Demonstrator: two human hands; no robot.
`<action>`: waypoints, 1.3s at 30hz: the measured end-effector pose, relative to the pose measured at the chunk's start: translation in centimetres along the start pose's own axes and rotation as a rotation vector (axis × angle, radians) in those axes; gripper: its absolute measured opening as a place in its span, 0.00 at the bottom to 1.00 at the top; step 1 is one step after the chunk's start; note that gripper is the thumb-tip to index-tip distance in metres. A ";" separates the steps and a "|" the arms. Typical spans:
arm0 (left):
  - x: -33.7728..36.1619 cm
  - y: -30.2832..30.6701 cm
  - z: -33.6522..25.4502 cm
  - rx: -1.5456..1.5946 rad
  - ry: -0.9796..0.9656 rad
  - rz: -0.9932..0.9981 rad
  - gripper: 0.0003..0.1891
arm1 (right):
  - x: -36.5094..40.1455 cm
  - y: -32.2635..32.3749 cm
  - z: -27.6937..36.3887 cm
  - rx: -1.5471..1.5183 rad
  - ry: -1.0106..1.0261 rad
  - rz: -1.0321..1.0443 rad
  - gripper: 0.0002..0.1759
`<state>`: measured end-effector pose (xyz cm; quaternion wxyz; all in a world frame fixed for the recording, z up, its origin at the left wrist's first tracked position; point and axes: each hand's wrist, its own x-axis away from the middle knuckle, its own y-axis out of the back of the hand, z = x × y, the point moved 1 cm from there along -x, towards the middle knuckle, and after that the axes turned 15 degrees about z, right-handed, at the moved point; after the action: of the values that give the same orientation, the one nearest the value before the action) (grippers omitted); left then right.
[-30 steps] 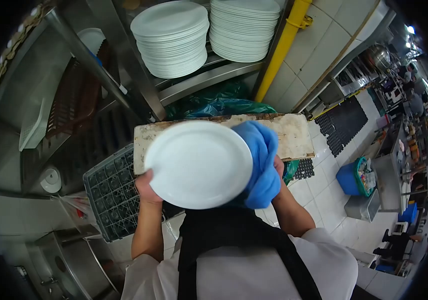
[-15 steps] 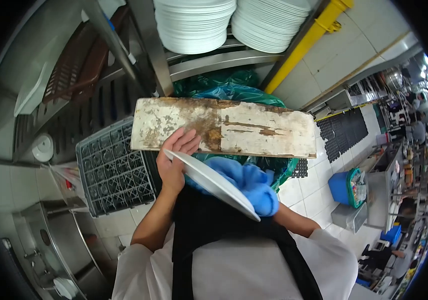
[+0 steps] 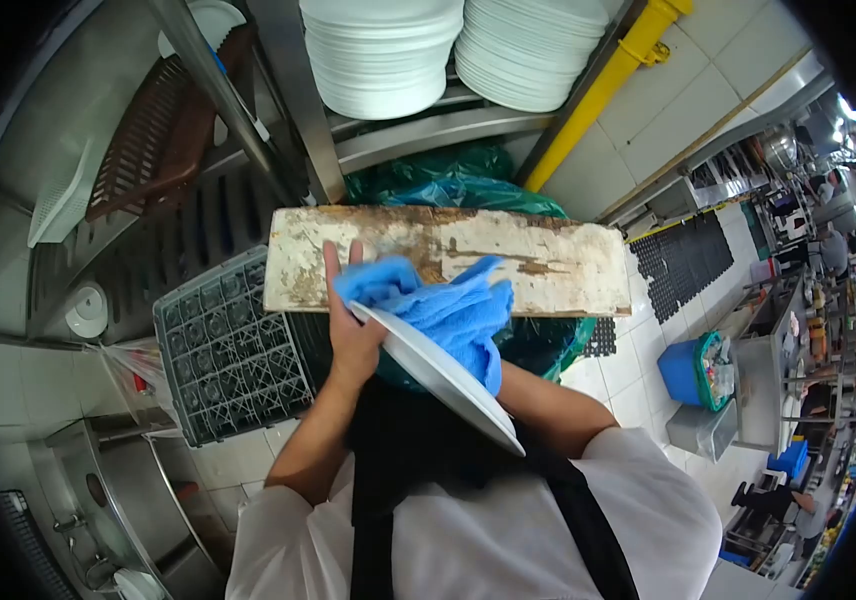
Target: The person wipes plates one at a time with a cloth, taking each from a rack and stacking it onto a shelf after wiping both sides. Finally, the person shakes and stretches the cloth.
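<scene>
A white plate (image 3: 438, 375) stands tilted in front of the chest, its upper left rim in my left hand (image 3: 351, 335). The thumb lies over the rim and the other fingers reach up behind it. A blue cloth (image 3: 438, 305) covers my right hand, whose fingers are hidden beneath it; the cloth lies against the far side of the plate. Beyond both hands is a worn, stained white board (image 3: 548, 265), over green plastic bags (image 3: 458, 180).
Stacks of white plates (image 3: 378, 60) stand on a metal shelf above the board. A grey glass rack (image 3: 233, 345) is at the left, a yellow pipe (image 3: 598, 95) at the upper right. A blue bin (image 3: 681, 375) stands on the right, with people farther off.
The blue cloth has moved up and left along the plate, towards my left hand. My right forearm has come inward with it. The plate stays in my left hand.
</scene>
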<state>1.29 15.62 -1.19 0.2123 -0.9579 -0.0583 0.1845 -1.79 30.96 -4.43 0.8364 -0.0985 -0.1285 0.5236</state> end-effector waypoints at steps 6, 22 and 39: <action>2.9 6.6 3.4 -0.120 0.276 -0.138 0.26 | 2.9 0.9 -0.5 -0.220 0.000 -0.064 0.20; -9.8 11.2 -18.3 -0.539 0.018 0.160 0.20 | -5.2 5.5 14.7 -0.314 0.518 -0.344 0.20; -40.8 34.4 -23.6 -1.976 -0.147 -0.082 0.29 | -21.3 12.8 25.2 0.247 0.408 -0.778 0.24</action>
<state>-26.41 -32.27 17.43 -0.6797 -0.6880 -0.2319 0.1043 -29.65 18.04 13.20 0.9846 -0.0436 0.0746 0.1518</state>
